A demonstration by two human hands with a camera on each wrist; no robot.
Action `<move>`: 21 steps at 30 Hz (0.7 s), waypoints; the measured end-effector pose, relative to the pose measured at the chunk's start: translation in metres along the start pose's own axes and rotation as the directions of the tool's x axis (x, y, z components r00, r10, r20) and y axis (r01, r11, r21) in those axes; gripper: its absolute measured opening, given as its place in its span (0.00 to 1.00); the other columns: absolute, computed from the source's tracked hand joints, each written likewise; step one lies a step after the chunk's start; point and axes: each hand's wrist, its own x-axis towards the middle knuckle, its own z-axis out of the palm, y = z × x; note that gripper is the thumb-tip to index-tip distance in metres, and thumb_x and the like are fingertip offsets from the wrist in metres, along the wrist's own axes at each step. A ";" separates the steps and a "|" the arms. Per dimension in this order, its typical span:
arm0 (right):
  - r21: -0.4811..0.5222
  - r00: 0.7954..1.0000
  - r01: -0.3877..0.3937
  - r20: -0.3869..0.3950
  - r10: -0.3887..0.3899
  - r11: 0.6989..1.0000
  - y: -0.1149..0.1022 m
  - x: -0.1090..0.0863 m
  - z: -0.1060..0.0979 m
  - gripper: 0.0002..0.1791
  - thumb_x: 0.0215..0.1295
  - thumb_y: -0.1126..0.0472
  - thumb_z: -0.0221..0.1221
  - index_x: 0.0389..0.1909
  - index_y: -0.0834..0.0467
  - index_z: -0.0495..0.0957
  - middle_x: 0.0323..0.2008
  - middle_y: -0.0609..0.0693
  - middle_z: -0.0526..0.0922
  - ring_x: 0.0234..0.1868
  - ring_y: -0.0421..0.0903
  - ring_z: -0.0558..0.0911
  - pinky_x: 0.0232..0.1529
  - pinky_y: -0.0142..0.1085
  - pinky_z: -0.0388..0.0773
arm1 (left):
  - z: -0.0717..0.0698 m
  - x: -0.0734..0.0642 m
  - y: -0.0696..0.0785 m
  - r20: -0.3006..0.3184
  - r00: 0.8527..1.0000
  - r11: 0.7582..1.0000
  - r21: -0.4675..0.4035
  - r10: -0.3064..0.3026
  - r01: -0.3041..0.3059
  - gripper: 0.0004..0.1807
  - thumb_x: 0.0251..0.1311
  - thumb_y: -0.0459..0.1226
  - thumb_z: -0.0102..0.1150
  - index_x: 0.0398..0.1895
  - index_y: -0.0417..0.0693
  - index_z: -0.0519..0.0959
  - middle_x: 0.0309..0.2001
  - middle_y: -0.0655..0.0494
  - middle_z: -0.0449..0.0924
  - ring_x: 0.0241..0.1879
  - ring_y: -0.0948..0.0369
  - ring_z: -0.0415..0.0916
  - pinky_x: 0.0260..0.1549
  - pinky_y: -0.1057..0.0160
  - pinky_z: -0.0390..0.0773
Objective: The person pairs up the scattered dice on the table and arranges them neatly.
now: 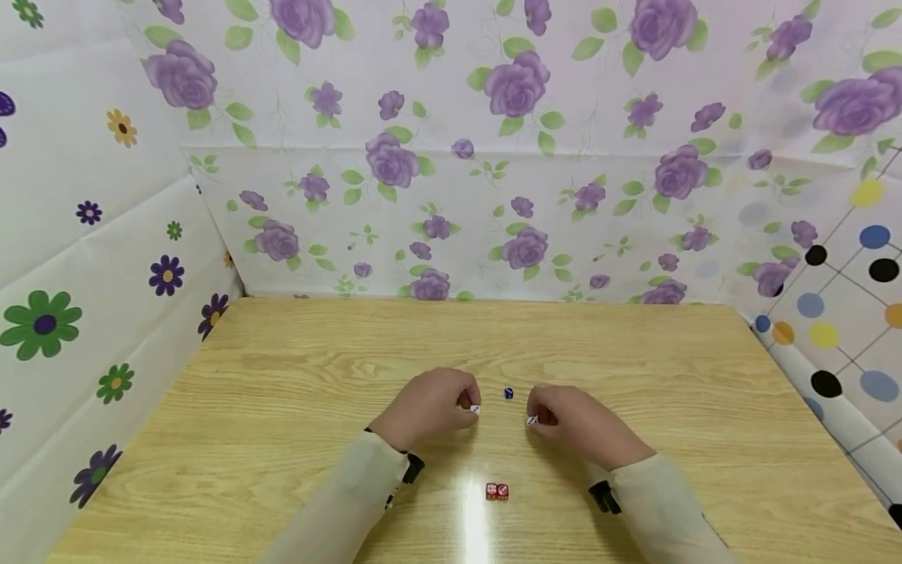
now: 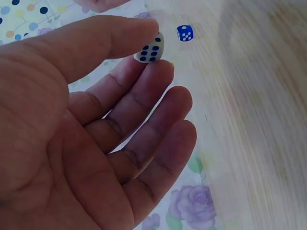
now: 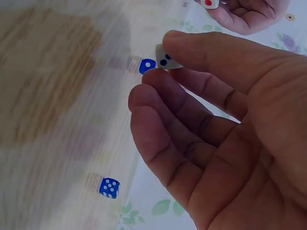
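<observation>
My left hand pinches a white die between thumb and fingertips; dark pips face the left wrist camera on this die. Another white die is held the same way by my right hand, its blue pips partly covered by the thumb. A blue die lies on the table between the hands, touched by neither. The right wrist view shows two blue dice, a nearer one and one beside the fingertips; the head view shows only one.
Two red dice sit side by side on the wooden table, closer to me than the hands. Floral cloth hangs behind the table's far edge. Patterned sheets stand at left and right.
</observation>
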 end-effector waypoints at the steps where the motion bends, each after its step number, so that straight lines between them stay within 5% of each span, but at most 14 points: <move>1: 0.000 1.000 0.006 0.006 -0.006 1.000 0.000 0.000 0.001 0.06 0.60 0.59 0.63 0.29 0.47 0.75 0.23 0.36 0.73 0.25 0.34 0.71 0.28 0.30 0.70 | 0.001 0.001 0.000 0.003 1.000 1.000 0.004 0.006 -0.006 0.04 0.52 0.40 0.65 0.31 0.56 0.79 0.27 0.70 0.74 0.28 0.68 0.71 0.32 0.68 0.73; 21: 0.041 0.992 0.112 0.056 -0.114 0.993 -0.002 0.003 0.016 0.04 0.59 0.63 0.64 0.29 0.50 0.79 0.27 0.36 0.75 0.29 0.35 0.73 0.31 0.30 0.73 | 0.023 0.002 0.007 0.074 0.995 0.997 0.005 0.073 -0.073 0.04 0.51 0.37 0.65 0.28 0.56 0.81 0.27 0.70 0.76 0.28 0.71 0.71 0.32 0.71 0.73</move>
